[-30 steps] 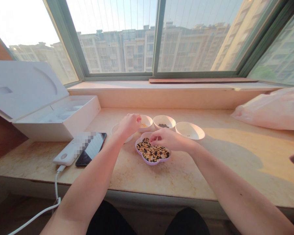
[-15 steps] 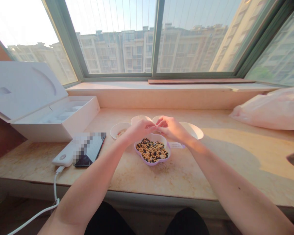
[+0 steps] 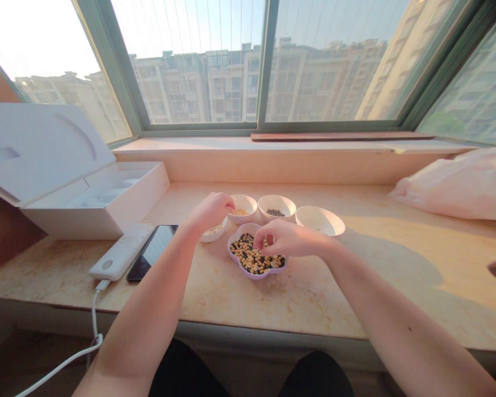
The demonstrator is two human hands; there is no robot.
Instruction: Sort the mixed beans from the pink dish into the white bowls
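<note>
Right hand (image 3: 291,238): fingers pinched together, tips down in mixed beans (image 3: 256,255), centre of lilac dish (image 3: 252,277). Left hand (image 3: 211,212): fingers bunched above small white bowl (image 3: 215,236), next to yellow-grain bowl (image 3: 242,208); can't tell if holding anything. Open stone sill (image 3: 248,309) between dish and front edge.

Glossy ceramic bowls (image 3: 330,223), smooth polished marble sill (image 3: 355,292)
</note>
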